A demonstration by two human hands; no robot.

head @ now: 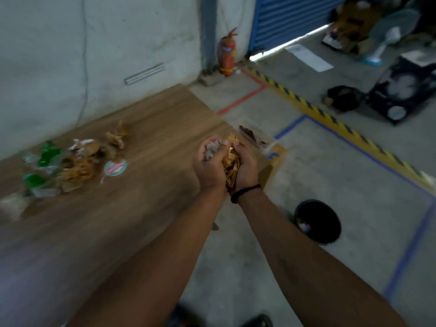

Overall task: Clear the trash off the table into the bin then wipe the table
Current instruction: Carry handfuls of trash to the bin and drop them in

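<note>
1. We hold our left hand [207, 167] and right hand [247, 165] pressed side by side over the right edge of the brown wood-grain table [146, 208], cupped into one scoop.
2. The left fingers curl round a crumpled silver-grey plastic wrapper [212, 149]. The right fingers curl round a crumpled gold foil wrapper [231, 161], whose long axis runs from our fingertips back toward the wrists.
3. The round black bin [323, 220] stands on the concrete floor, to the right of the hands, nearer our body and lower down, well apart from the table edge. The right hand is the nearer one, so we judge the load must swing right and back before the fingers loosen.
4. The bin's mouth faces up; some pale scraps [303, 226] lie at its left inner side, and the rest looks dark.
5. A loose pile of brown, green and clear wrappers [70, 164] lies on the table's left part near the wall, so clearing is unfinished and wiping comes later.
</note>
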